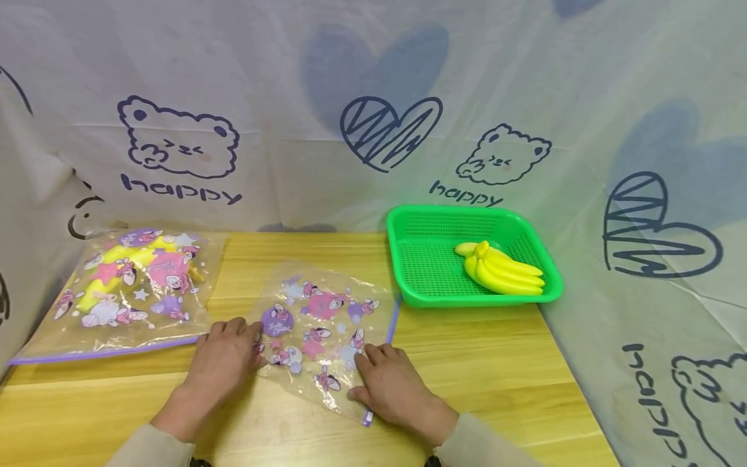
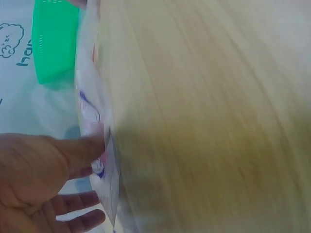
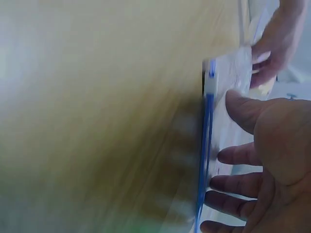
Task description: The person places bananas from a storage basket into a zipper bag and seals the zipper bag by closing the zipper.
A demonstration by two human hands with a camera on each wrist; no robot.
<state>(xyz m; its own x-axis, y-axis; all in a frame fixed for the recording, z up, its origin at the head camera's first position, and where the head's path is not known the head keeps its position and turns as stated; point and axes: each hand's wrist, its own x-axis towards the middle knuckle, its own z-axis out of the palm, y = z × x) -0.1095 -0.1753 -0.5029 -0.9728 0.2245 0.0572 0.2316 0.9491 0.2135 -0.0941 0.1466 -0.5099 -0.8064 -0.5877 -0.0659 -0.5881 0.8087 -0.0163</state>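
Note:
A clear zip bag [image 1: 323,344] printed with pink and purple cartoon characters lies flat on the table, its purple zip edge on the right. At its left edge my left hand [image 1: 224,353] touches the plastic; in the left wrist view the thumb [image 2: 87,149] lies against the bag's print. My right hand [image 1: 397,383] rests on the bag near the zip edge, and the right wrist view shows its fingers [image 3: 235,184] spread beside the blue-purple zip strip [image 3: 206,145] and slider.
A similar bag [image 1: 134,285] with yellow items inside lies at the left, zip edge toward me. At the back right stands a green basket [image 1: 408,295] holding a bunch of toy bananas [image 1: 504,272]. A printed cloth [image 1: 280,162] hangs behind the wooden table [image 1: 496,389].

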